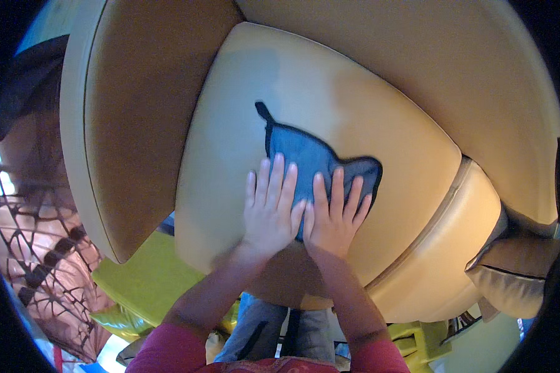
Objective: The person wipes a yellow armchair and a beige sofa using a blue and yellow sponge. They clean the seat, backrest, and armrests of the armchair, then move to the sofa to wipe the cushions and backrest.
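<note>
A blue-grey cloth [305, 149] with dark edging and a small loop at its upper left corner lies on the tan sofa seat cushion [280, 68]. My left hand [270, 208] rests flat with its fingers stretched, partly on the cloth's left side and partly on the cushion. Close beside it, my right hand [333, 221] lies flat over the cloth's lower right part, fingers spread. The two thumbs meet or nearly meet in the middle. The lower portion of the cloth is mostly covered by my hands.
Brown armrest panel [137, 118] rises on the left, and a tan backrest [404, 43] curves along the far side. Another seat section [454, 242] adjoins at right, with a throw pillow [516, 273] beyond. A green seat [155, 273] and patterned pinkish fabric [43, 267] are at lower left.
</note>
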A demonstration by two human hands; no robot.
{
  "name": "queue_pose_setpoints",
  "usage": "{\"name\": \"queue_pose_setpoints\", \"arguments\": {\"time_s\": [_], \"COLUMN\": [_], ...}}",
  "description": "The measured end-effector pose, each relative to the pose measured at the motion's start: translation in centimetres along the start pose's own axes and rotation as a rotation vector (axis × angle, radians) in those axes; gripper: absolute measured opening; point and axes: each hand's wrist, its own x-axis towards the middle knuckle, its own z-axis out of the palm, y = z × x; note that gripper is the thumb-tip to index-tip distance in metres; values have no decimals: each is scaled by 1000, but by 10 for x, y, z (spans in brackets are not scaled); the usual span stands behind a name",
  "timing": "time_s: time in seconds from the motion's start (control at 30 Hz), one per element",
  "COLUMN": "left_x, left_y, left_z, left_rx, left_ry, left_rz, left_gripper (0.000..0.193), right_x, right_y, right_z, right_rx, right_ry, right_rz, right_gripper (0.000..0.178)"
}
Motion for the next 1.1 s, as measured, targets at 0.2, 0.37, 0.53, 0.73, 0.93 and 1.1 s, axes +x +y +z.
{"name": "queue_pose_setpoints", "arguments": {"time_s": [0.2, 0.37, 0.53, 0.73, 0.93, 1.1], "left_x": [101, 107, 9, 31, 48, -38], "left_y": [-39, -55, -50, -80, -105, -94], "left_z": [-19, -26, -26, -29, -36, -22], "left_rx": [52, 42, 16, 26, 10, 10], "left_ry": [297, 312, 151, 192, 340, 248], "left_rz": [-79, -94, -187, -151, -214, -334], "left_gripper": [69, 68, 67, 70, 69, 70], "right_x": [127, 135, 36, 75, 115, 31], "right_y": [-34, -46, -61, -80, -108, -113], "right_z": [6, 6, 9, 22, 25, 33], "right_rx": [13, 40, 47, 47, 24, 72], "right_ry": [202, 219, -69, 26, 149, -53], "right_rz": [-133, -179, -150, -234, -307, -313], "right_gripper": [55, 55, 58, 55, 55, 58]}}
